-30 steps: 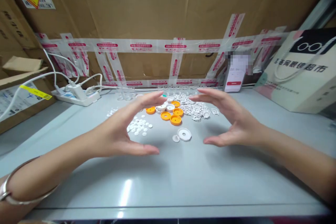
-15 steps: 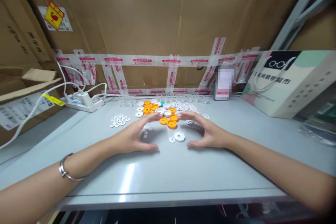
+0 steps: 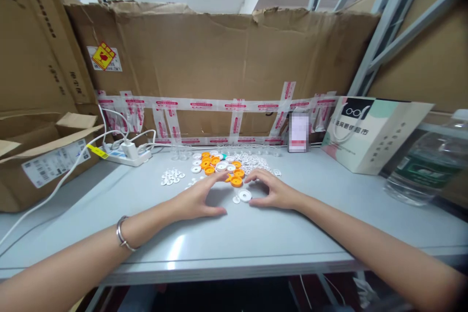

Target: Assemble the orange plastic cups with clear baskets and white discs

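Observation:
My left hand (image 3: 199, 199) rests on the grey table (image 3: 204, 248), thumb and fingers spread in a C shape with nothing between them. Opposite it, my right hand (image 3: 272, 190) is curved the same way, fingers apart and holding nothing. Between the two lie a white ring-shaped disc (image 3: 244, 196), close to my right fingertips, and a small white stemmed piece (image 3: 236, 199). Just beyond the hands is a heap of orange discs (image 3: 237, 182) and white discs (image 3: 221, 167). More small white stemmed pieces (image 3: 171, 176) lie left of the heap.
Many small white rings (image 3: 254, 163) are piled behind my right hand. Clear cups (image 3: 179, 152) line the back. A power strip (image 3: 129, 156) and open carton (image 3: 47, 156) stand left. A phone (image 3: 299, 131), paper bag (image 3: 369, 141) and water bottle (image 3: 424, 165) stand right.
The head view has tilted upward, showing the carton wall's top and the ceiling. My right hand has come closer to the white disc. Both hands stay open.

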{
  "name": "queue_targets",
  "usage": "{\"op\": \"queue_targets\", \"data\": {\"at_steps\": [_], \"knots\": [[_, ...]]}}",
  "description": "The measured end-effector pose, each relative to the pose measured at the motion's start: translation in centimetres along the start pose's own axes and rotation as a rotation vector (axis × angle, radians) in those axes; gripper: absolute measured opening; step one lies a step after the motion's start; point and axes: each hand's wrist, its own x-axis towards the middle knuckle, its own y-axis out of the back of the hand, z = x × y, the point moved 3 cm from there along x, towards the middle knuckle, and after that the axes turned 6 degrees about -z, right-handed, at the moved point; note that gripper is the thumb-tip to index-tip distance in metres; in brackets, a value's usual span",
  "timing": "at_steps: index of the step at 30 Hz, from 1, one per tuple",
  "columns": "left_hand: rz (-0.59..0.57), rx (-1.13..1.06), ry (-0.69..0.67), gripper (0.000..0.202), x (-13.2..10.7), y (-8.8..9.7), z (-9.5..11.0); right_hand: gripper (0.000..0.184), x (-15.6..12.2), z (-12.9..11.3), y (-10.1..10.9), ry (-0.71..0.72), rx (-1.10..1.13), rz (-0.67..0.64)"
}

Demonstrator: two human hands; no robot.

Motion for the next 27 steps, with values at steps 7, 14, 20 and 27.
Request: {"op": "queue_targets", "data": {"at_steps": [7, 14, 20, 27], "knots": [[-0.012, 0.091, 0.041, 0.071, 0.0, -0.4, -0.5, 0.031, 0.3, 0.4, 0.0, -0.055, -0.034, -0.018], [-0.048, 0.084, 0.006, 0.068, 0.4, -0.3, -0.3, 0.028, 0.5, 0.2, 0.1, -0.081, -0.030, -0.028], [-0.038, 0.101, -0.007, 0.066, 0.4, -0.4, 0.0, 0.024, 0.1, 0.6, -0.2, -0.064, -0.020, -0.030], [-0.053, 0.162, -0.062, 0.059, 0.7, 0.0, 0.9, 0.022, -0.1, 0.5, -0.2, -0.021, -0.020, -0.015]]}}
